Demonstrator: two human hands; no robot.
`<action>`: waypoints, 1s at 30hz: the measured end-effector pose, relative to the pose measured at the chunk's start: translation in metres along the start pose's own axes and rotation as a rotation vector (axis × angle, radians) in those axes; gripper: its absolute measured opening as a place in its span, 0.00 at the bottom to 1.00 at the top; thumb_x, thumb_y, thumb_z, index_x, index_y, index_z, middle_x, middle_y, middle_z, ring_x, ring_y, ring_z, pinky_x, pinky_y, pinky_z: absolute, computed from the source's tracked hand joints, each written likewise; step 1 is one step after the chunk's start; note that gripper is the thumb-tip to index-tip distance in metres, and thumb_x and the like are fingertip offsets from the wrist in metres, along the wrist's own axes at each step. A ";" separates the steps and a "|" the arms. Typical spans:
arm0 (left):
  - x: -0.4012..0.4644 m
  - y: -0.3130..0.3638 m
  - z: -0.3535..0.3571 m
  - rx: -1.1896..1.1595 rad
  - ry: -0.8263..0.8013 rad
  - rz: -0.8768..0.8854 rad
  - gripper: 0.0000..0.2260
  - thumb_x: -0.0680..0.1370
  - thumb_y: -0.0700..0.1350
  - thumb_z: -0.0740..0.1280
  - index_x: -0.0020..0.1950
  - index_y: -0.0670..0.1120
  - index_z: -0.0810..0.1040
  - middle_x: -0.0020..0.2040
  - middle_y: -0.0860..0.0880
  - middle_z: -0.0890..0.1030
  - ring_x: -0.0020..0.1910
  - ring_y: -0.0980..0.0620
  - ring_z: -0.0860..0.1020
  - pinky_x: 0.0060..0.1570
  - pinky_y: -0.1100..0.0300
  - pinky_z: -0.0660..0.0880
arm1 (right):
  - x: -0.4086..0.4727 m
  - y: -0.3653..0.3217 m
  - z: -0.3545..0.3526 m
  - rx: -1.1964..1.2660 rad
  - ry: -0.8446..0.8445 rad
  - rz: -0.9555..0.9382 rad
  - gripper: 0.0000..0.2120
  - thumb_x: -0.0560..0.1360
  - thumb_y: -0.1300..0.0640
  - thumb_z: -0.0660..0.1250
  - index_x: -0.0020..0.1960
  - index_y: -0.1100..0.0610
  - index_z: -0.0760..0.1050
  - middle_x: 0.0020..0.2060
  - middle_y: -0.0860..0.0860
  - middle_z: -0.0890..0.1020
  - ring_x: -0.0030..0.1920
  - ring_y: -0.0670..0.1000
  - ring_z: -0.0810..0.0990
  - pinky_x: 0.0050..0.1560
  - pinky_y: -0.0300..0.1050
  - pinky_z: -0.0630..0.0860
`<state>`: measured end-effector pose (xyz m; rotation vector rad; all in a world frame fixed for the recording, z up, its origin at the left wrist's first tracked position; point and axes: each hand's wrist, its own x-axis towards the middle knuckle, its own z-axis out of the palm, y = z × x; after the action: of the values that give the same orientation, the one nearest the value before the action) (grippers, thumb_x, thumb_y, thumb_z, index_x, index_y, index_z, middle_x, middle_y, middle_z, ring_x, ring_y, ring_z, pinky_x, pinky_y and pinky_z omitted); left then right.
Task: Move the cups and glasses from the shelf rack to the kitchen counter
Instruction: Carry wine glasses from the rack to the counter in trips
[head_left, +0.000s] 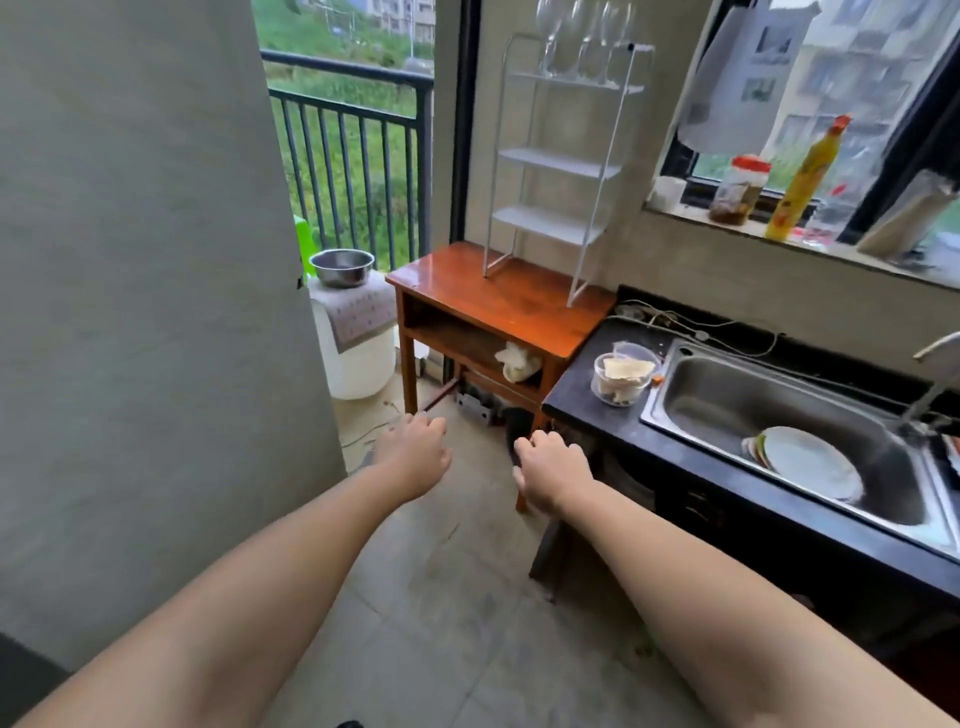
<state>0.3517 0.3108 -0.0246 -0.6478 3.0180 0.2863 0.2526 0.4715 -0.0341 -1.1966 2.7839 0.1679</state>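
Note:
A white wire shelf rack (558, 161) stands on a small wooden table (467, 280) against the far wall. Several clear stemmed glasses (584, 39) stand on its top shelf; the lower shelves look bare. The black kitchen counter (582, 400) runs along the right wall. My left hand (415, 452) and my right hand (550, 467) are stretched out low over the floor, well below and short of the rack. Both have their fingers curled loosely and hold nothing.
A steel sink (779, 410) holding plates (805, 462) is set in the counter, with a clear food container (621, 376) beside it. Bottles and a jar (737, 189) line the windowsill. A metal bowl (342, 267) tops a white barrel at left. A grey wall (145, 286) fills the left.

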 end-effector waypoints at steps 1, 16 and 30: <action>0.014 -0.012 -0.004 0.012 0.007 0.000 0.18 0.80 0.52 0.56 0.67 0.47 0.70 0.66 0.45 0.73 0.66 0.44 0.70 0.63 0.48 0.70 | 0.018 -0.006 -0.003 0.004 0.014 0.005 0.18 0.80 0.50 0.54 0.66 0.57 0.67 0.62 0.58 0.72 0.63 0.60 0.70 0.58 0.56 0.70; 0.281 -0.097 -0.085 0.043 0.022 0.239 0.16 0.79 0.52 0.57 0.62 0.46 0.72 0.61 0.45 0.75 0.62 0.44 0.71 0.60 0.49 0.72 | 0.266 -0.022 -0.083 0.125 0.059 0.241 0.17 0.80 0.50 0.54 0.63 0.58 0.69 0.63 0.58 0.72 0.64 0.60 0.70 0.60 0.55 0.69; 0.540 -0.043 -0.194 -0.149 0.258 0.374 0.16 0.79 0.50 0.57 0.62 0.44 0.72 0.62 0.44 0.75 0.64 0.43 0.71 0.57 0.49 0.70 | 0.470 0.118 -0.212 0.149 0.360 0.384 0.17 0.80 0.52 0.53 0.64 0.58 0.70 0.62 0.57 0.73 0.64 0.58 0.71 0.58 0.53 0.71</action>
<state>-0.1235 0.0180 0.1156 -0.1249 3.3800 0.4790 -0.1657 0.1855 0.1164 -0.7069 3.2426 -0.2470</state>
